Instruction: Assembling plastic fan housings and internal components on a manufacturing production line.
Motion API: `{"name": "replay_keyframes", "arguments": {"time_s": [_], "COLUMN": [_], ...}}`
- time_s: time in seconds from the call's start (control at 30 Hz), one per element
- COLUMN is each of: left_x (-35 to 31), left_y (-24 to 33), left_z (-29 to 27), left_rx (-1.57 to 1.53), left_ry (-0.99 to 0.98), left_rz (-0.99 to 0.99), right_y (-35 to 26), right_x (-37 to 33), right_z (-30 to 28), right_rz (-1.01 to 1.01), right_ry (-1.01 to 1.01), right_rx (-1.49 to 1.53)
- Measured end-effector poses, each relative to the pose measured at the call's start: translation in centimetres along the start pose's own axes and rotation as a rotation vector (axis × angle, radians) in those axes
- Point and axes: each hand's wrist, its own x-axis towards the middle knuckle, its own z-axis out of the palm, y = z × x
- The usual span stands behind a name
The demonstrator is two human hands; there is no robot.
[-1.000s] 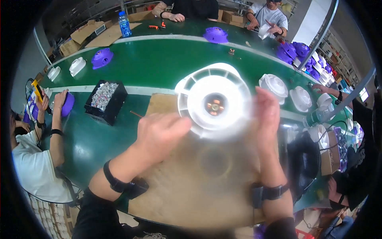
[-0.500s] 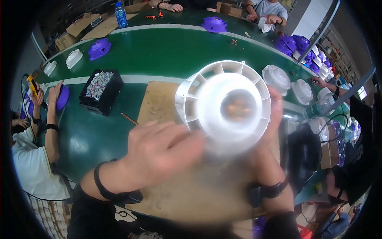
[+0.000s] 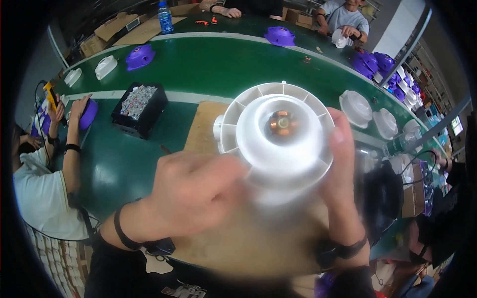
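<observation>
So the white housing (image 3: 280, 164) is hanging above the cardboard (image 3: 258, 253), up between both hands, with its hollow face turning up toward the wearer. My guess is it's tilting that way so the copper part (image 3: 283, 123) in the middle is staying easy to see. The right hand (image 3: 342, 156) is clamping the housing's right rim, thumb showing along the edge, so I reckon it's doing most of the steadying. The left hand (image 3: 194, 191) is curling in at the lower left, but its fingertips are blurring out, so I can't tell if they're pinching anything or just touching. The black box (image 3: 131, 129) of small metal bits (image 3: 138, 101) is sitting just beyond the left hand, probably for easy reach. Two more white shells (image 3: 356, 108) are waiting off to the right, apart from the work, and the cardboard's probably saving the tabletop from scratches
</observation>
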Motion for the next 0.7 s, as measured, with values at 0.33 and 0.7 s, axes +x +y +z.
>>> {"name": "replay_keyframes", "arguments": {"time_s": [0.33, 0.7], "left_x": [-2.5, -3.5], "left_y": [-2.9, -1.9], "left_z": [-1.5, -0.9], "left_rx": [-0.755, -0.845], "left_ry": [0.4, 0.303], "left_rz": [-0.718, -0.553], "right_y": [-0.9, 1.5], "right_x": [-2.5, -3.2], "right_z": [4.0, 3.7], "right_rz": [0.213, -0.017], "right_ry": [-0.11, -0.297], "right_rx": [0.176, -0.152]}}
